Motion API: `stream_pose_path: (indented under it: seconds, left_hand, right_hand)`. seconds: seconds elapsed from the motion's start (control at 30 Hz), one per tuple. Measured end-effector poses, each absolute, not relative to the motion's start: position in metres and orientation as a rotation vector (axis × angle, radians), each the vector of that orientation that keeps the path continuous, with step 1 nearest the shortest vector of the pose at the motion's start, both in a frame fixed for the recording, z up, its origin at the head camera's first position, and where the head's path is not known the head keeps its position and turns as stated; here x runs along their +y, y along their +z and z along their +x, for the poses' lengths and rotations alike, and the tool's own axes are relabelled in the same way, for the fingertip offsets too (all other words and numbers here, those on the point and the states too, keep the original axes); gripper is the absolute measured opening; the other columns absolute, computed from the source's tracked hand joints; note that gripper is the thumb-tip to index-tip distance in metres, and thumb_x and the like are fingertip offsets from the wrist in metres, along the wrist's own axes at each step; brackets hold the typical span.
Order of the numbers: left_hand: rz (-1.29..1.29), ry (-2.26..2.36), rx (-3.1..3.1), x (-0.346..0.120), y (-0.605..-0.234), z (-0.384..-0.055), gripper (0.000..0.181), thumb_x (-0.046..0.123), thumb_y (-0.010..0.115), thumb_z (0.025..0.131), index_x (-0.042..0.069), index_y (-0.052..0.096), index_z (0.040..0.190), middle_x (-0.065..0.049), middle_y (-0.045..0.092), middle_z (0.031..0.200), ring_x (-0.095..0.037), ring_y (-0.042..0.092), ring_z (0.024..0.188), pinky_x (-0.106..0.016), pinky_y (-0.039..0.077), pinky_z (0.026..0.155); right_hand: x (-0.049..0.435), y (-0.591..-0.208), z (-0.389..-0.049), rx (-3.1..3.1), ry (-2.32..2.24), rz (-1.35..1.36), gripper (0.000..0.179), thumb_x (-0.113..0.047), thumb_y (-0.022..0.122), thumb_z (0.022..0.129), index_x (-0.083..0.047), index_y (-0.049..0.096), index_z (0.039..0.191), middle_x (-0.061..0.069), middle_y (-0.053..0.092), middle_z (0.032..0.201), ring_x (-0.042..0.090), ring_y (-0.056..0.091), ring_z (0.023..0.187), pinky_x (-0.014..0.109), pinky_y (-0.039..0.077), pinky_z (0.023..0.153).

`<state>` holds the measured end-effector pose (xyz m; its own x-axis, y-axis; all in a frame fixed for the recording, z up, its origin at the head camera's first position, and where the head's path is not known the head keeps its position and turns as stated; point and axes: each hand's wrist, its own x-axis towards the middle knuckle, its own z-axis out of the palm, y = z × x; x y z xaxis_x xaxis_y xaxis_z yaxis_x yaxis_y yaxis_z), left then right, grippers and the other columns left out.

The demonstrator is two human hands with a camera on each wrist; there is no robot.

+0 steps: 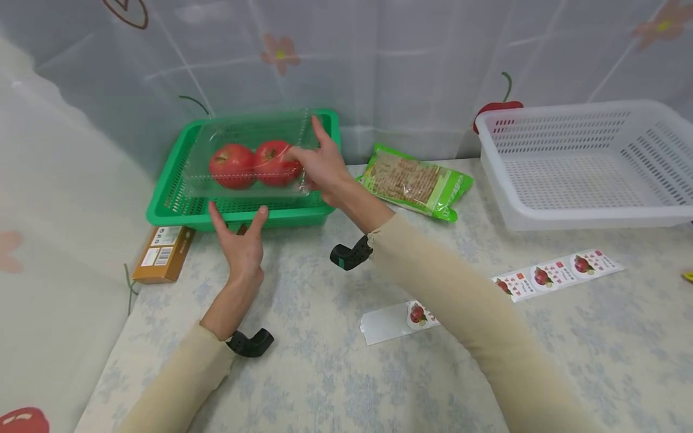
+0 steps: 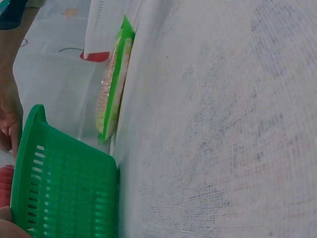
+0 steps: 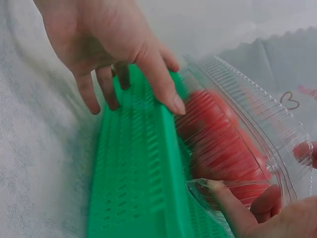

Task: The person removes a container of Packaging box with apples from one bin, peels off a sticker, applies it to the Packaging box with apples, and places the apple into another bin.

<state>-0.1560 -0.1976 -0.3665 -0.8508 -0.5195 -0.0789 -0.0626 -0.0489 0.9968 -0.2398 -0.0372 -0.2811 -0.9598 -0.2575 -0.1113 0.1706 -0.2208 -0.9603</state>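
A clear plastic clamshell box [image 1: 271,127] with two red apples [image 1: 231,165] in it is over the green basket [image 1: 238,218], slightly tilted. My right hand [image 1: 325,165] holds the box by its right end; in the right wrist view its thumb and fingers grip the box's near end. At the basket's front side is my left hand [image 1: 240,246], thumb and forefinger spread apart. Seen in the right wrist view, the left hand [image 3: 106,39] reaches over the basket's outer wall, one fingertip right at the rim.
An orange-brown carton [image 1: 165,255] lies by the basket's front left corner. Right of the basket is a green-edged food packet [image 1: 411,180], then a white basket [image 1: 585,216]. Strips of fruit stickers [image 1: 557,275] lie on the patterned cloth, partly under my right sleeve [image 1: 460,288]. A curtain [image 1: 379,72] hangs behind.
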Motion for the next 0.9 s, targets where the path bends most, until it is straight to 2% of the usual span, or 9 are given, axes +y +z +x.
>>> stream_pose_path:
  seconds: [0.1,0.17,0.27,0.37,0.5,0.67,0.9]
  left_hand:
    - [0.601,-1.982,-1.9,-0.198,-0.366,-0.157,0.102,0.034,0.076,0.087,0.041,0.003,0.157,0.011,-0.001,0.163,-0.028,0.029,0.14,-0.038,0.037,0.108]
    - [0.592,-1.984,-1.9,-0.198,-0.366,-0.158,0.101,0.033,0.076,0.087,0.042,0.003,0.157,0.01,-0.001,0.163,-0.029,0.029,0.14,-0.038,0.037,0.108]
    - [0.583,-1.979,-1.908,-0.198,-0.366,-0.158,0.101,0.034,0.076,0.087,0.043,0.004,0.157,0.008,0.0,0.163,-0.029,0.029,0.14,-0.038,0.038,0.108]
    - [0.574,-1.967,-1.916,-0.198,-0.367,-0.159,0.1,0.035,0.076,0.087,0.043,0.005,0.157,0.006,0.002,0.163,-0.027,0.029,0.14,-0.037,0.038,0.108]
    - [0.567,-1.951,-1.926,-0.198,-0.368,-0.16,0.1,0.035,0.077,0.087,0.04,0.006,0.157,0.004,0.004,0.163,-0.023,0.027,0.141,-0.034,0.037,0.108]
    - [0.581,-1.94,-1.938,-0.199,-0.37,-0.16,0.099,0.033,0.077,0.087,0.039,0.007,0.158,0.002,0.006,0.163,-0.023,0.028,0.14,-0.034,0.036,0.109]
    - [0.584,-1.946,-1.946,-0.2,-0.369,-0.158,0.096,0.032,0.076,0.088,0.041,0.009,0.157,0.006,0.004,0.163,-0.028,0.03,0.139,-0.036,0.037,0.108]
  right_hand:
    - [-0.029,-0.276,-0.235,1.766,-2.251,-0.102,0.092,-0.011,0.07,0.087,-0.045,0.018,0.156,0.009,0.068,0.1,0.015,0.039,0.048,0.026,0.042,0.044]
    - [-0.023,-0.273,-0.232,1.761,-2.253,-0.097,0.092,-0.011,0.07,0.087,-0.046,0.018,0.155,0.007,0.064,0.086,0.017,0.043,0.052,0.027,0.044,0.045]
    - [-0.013,-0.271,-0.228,1.748,-2.262,-0.091,0.091,-0.01,0.069,0.087,-0.048,0.02,0.154,0.005,0.053,0.067,0.018,0.043,0.055,0.026,0.039,0.043]
    - [-0.001,-0.27,-0.222,1.74,-2.286,-0.084,0.09,-0.007,0.068,0.087,-0.047,0.022,0.154,0.002,0.046,0.06,0.017,0.042,0.055,0.025,0.034,0.043]
    - [0.019,-0.269,-0.213,1.713,-2.326,-0.065,0.086,-0.006,0.065,0.088,-0.042,0.024,0.155,0.004,0.05,0.066,0.018,0.045,0.056,0.026,0.042,0.046]
    - [0.048,-0.268,-0.2,1.682,-2.345,-0.048,0.084,-0.008,0.064,0.09,-0.039,0.023,0.156,0.007,0.057,0.08,0.017,0.047,0.058,0.032,0.055,0.058]
    - [0.093,-0.272,-0.182,1.698,-2.341,-0.053,0.079,-0.008,0.061,0.093,-0.037,0.024,0.157,0.006,0.057,0.086,0.017,0.05,0.071,0.03,0.055,0.067]
